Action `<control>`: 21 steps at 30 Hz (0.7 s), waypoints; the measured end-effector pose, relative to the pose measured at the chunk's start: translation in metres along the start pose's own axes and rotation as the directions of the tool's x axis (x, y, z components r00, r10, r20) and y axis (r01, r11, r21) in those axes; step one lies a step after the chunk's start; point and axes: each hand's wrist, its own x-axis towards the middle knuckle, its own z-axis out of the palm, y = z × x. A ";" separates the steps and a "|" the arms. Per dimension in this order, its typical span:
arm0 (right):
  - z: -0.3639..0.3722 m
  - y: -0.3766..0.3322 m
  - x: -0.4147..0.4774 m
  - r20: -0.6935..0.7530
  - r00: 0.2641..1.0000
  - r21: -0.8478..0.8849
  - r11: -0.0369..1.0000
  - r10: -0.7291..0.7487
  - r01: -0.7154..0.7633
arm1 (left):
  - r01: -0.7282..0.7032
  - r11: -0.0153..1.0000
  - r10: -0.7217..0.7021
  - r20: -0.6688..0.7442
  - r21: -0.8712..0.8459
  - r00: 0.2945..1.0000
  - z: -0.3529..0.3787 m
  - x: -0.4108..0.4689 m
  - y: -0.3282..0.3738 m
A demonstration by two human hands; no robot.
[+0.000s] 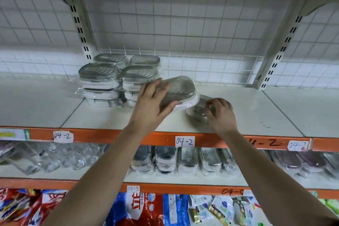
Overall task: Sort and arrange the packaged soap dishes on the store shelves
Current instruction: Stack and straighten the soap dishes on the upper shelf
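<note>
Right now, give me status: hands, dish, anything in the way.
Left hand grips packaged soap dish, tilted above shelf. Right hand holds second wrapped dish lying on shelf. Stacked dishes close on the left.

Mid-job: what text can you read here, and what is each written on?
"04-2": left white paper tag, centre white paper tag and, faintly, right white paper tag, on the upper orange shelf edge.
"4-2": black marker writing on that edge, start hidden by the right forearm.
"04-5": small white tag and marker writing on the lower orange shelf edge.
"立": blue and red bag.
Small sachets and far-left label: too blurred.
</note>
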 end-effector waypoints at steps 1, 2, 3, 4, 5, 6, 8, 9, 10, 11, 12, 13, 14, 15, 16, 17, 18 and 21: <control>0.003 -0.006 0.004 0.021 1.000 0.006 1.000 0.000 0.000 | -0.017 1.000 0.017 -0.025 0.005 1.000 -0.007 0.009 -0.002; 0.005 -0.014 0.008 0.044 0.999 0.011 1.000 0.001 -0.001 | -0.019 1.000 0.019 -0.038 0.006 0.999 -0.013 0.018 -0.005; 0.009 -0.021 0.011 0.065 0.998 0.021 1.000 0.003 -0.005 | -0.010 1.000 0.010 -0.039 -0.003 0.999 -0.019 0.028 -0.008; 0.014 -0.027 0.012 0.081 0.997 0.028 1.000 -0.002 0.000 | 0.001 1.000 -0.002 -0.040 -0.023 0.999 -0.024 0.037 -0.012; 0.019 -0.032 0.013 0.086 0.996 0.032 0.999 -0.016 0.013 | 0.012 0.998 -0.015 -0.049 -0.054 0.999 -0.028 0.046 -0.017; 0.024 -0.035 0.013 0.084 0.996 0.030 0.999 -0.032 0.029 | 0.027 0.996 -0.032 -0.058 -0.083 0.998 -0.031 0.054 -0.023; 0.033 -0.036 0.014 0.071 0.995 0.007 0.998 -0.063 0.063 | 0.054 0.995 -0.059 -0.057 -0.089 0.997 -0.036 0.071 -0.037; 0.035 -0.035 0.014 0.067 0.995 -0.008 0.997 -0.075 0.075 | 0.068 0.995 -0.071 -0.044 -0.070 0.996 -0.038 0.080 -0.045; 0.037 -0.033 0.015 0.064 0.994 -0.020 0.996 -0.083 0.085 | 0.088 0.995 -0.089 -0.022 -0.048 0.996 -0.040 0.088 -0.053; 0.037 -0.032 0.016 0.060 0.994 -0.023 0.996 -0.090 0.092 | 0.109 0.994 -0.109 0.003 -0.030 0.994 -0.042 0.097 -0.061; 0.037 -0.031 0.017 0.053 0.994 -0.030 0.995 -0.097 0.098 | 0.124 0.992 -0.124 0.020 -0.014 0.992 -0.044 0.106 -0.070; 0.038 -0.030 0.017 0.049 0.993 -0.040 0.994 -0.104 0.106 | 0.136 0.991 -0.136 0.033 0.000 0.990 -0.045 0.114 -0.080; 0.039 -0.029 0.017 0.041 0.992 -0.052 0.992 -0.117 0.119 | 0.147 0.989 -0.148 0.044 0.014 0.988 -0.046 0.122 -0.088; 0.041 -0.029 0.017 0.033 0.991 -0.060 0.990 -0.129 0.131 | 0.153 0.988 -0.154 0.055 0.032 0.986 -0.046 0.129 -0.098; 0.042 -0.028 0.017 0.025 0.990 -0.060 0.989 -0.136 0.137 | 0.154 0.987 -0.157 0.072 0.051 0.985 -0.046 0.136 -0.106; 0.042 -0.028 0.017 0.019 0.990 -0.056 0.989 -0.137 0.138 | 0.156 0.986 -0.161 0.090 0.060 0.983 -0.046 0.143 -0.112; 0.043 -0.028 0.017 0.016 0.990 -0.055 0.989 -0.137 0.137 | 0.160 0.985 -0.166 0.102 0.064 0.981 -0.045 0.150 -0.118; 0.044 -0.027 0.018 -0.004 0.990 -0.062 0.988 -0.143 0.142 | 0.133 0.986 -0.144 0.109 0.102 0.984 -0.041 0.169 -0.130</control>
